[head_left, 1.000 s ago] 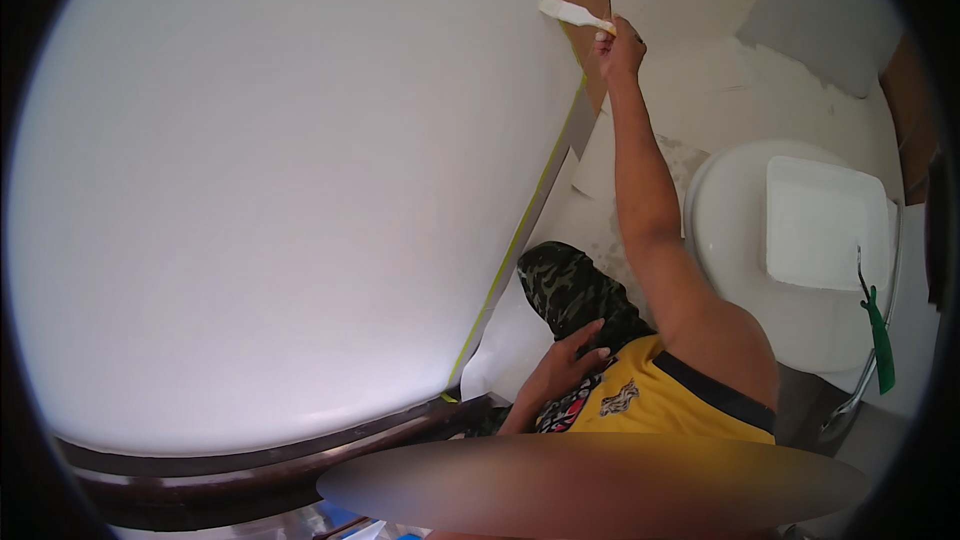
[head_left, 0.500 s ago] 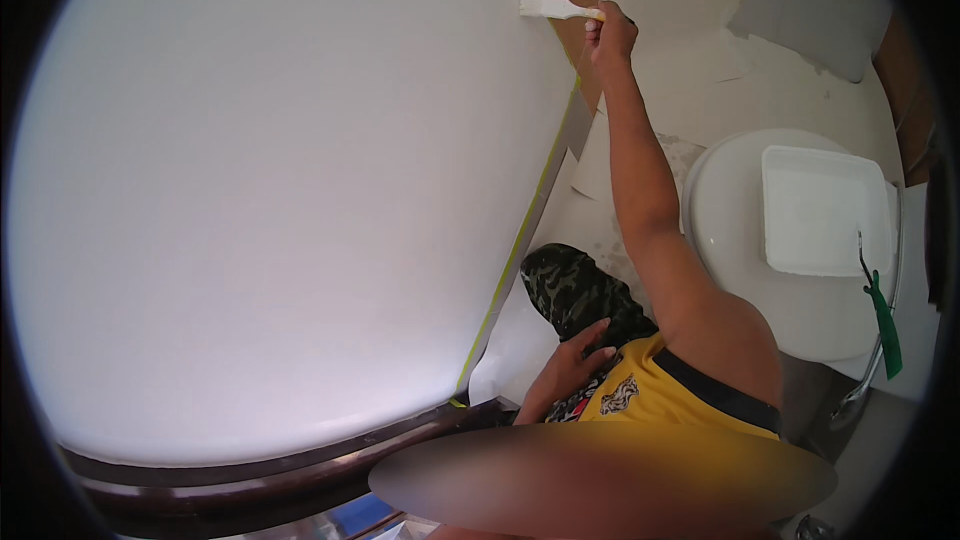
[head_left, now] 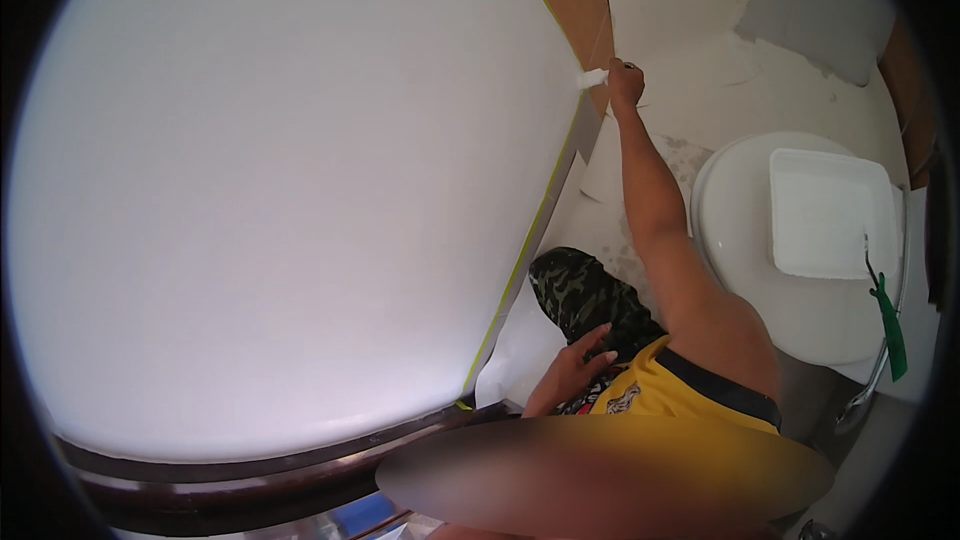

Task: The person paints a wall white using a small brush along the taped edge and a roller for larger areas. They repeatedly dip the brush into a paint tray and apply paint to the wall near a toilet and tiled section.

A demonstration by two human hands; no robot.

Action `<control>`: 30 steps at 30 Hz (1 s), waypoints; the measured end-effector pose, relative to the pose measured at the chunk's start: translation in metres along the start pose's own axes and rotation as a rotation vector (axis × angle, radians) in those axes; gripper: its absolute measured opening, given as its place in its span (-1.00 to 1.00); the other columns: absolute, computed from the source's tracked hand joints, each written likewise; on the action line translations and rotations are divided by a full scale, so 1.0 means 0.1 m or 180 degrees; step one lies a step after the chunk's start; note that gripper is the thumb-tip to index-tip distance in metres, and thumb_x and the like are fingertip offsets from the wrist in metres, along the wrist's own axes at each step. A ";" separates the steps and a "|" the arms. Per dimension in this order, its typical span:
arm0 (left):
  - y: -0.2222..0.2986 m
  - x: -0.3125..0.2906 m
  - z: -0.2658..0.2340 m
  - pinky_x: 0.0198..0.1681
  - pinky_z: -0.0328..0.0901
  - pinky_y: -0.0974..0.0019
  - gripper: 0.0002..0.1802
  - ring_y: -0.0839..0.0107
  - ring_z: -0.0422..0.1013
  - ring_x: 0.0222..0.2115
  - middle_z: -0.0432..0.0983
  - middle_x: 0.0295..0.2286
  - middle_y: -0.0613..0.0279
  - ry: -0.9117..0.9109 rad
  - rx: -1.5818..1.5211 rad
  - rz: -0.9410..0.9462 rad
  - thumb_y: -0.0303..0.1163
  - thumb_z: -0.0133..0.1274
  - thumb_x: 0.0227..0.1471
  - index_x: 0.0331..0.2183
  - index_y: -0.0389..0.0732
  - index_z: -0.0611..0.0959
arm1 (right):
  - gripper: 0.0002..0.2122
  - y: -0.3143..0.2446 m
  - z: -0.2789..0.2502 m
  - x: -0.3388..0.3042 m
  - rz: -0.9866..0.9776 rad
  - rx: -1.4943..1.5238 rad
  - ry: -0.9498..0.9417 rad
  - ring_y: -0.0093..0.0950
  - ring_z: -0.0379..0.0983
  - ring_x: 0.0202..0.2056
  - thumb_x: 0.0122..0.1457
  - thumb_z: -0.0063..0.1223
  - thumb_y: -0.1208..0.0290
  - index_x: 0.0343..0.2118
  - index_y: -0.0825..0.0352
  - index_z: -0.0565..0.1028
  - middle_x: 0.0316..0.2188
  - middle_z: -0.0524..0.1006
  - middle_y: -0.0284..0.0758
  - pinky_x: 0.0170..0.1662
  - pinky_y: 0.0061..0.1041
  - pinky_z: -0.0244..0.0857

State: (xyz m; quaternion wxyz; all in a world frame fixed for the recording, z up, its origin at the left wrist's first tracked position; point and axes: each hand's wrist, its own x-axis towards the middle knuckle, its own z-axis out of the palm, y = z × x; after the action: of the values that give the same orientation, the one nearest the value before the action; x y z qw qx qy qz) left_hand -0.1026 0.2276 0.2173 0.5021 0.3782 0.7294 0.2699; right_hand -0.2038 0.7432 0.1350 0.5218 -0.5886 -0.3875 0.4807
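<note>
Stretched far out in front, my right hand [head_left: 626, 83] is closed round the handle of a paintbrush [head_left: 592, 79]. The white, paint-coated brush head lies at the corner of the white wall [head_left: 300, 190], right beside a yellow-green strip of masking tape [head_left: 545, 210] along its lower edge. Most of the handle is hidden in my fist. My left hand [head_left: 575, 370] rests with fingers apart on my thigh, over camouflage trousers [head_left: 580, 290], and holds nothing.
To the right, a white paint tray [head_left: 820, 205] sits on the closed toilet lid [head_left: 740, 270]. A tool with a green handle [head_left: 890, 335] leans over its edge. Brown tile [head_left: 573, 0] borders the wall; a grey sheet [head_left: 820, 15] lies at the far right. A dark ledge [head_left: 250, 485] runs along the near left.
My right hand has come nearer and slightly right with the paintbrush, whose head moved from the wall's face down to the taped corner. My left hand stays on my thigh.
</note>
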 end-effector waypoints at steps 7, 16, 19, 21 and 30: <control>0.03 -0.01 -0.01 0.23 0.23 0.14 -0.32 0.16 0.34 0.21 0.41 0.20 -0.02 0.0044 0.0110 0.0122 -0.13 0.13 0.24 0.29 -0.13 0.37 | -0.73 -1.48 0.10 -0.09 -0.1047 0.1158 -0.0489 -0.55 0.32 -0.71 0.14 0.10 0.26 -0.58 0.35 0.47 -0.71 0.45 -0.32 -0.62 -0.48 0.21; 0.00 -0.04 0.02 0.17 0.29 0.14 -0.31 0.17 0.40 0.16 0.42 0.19 0.06 0.0092 0.0126 0.0343 -0.12 0.14 0.23 0.30 -0.11 0.37 | -0.81 -2.32 -0.18 -0.36 0.0051 0.3388 -0.1232 -0.60 0.32 -0.70 0.18 0.12 0.33 -0.49 0.32 0.45 -0.68 0.46 -0.35 -0.64 -0.59 0.13; -0.01 -0.07 0.03 0.19 0.28 0.13 -0.32 0.11 0.41 0.15 0.42 0.18 -0.04 0.0072 0.0143 0.0350 -0.13 0.14 0.24 0.29 -0.15 0.37 | -0.81 -1.61 -0.06 -0.30 0.0524 0.2808 -0.0868 -0.59 0.35 -0.69 0.17 0.11 0.33 -0.47 0.34 0.49 -0.69 0.46 -0.35 -0.63 -0.57 0.18; -0.02 -0.09 0.04 0.20 0.28 0.12 -0.32 0.09 0.42 0.14 0.42 0.17 -0.08 0.0070 0.0146 0.0340 -0.13 0.14 0.24 0.28 -0.17 0.37 | -0.80 -1.19 0.01 -0.17 0.0358 0.2098 -0.0581 -0.58 0.35 -0.70 0.17 0.10 0.31 -0.50 0.34 0.51 -0.70 0.46 -0.35 -0.63 -0.54 0.20; -0.07 -0.09 0.05 0.20 0.28 0.15 -0.32 0.12 0.41 0.14 0.42 0.17 -0.07 0.0105 0.0034 0.0476 -0.13 0.14 0.24 0.28 -0.18 0.37 | -0.74 -2.37 0.16 -0.09 -0.0641 0.2214 -0.1490 -0.57 0.34 -0.71 0.19 0.15 0.22 -0.50 0.32 0.54 -0.68 0.50 -0.35 -0.61 -0.55 0.23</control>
State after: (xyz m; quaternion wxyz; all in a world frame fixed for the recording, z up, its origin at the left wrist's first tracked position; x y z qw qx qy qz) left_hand -0.0978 0.2162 0.2152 0.4664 0.4297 0.7088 0.3089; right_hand -0.2106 0.7755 0.3704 0.6314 -0.2120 -0.3659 0.6500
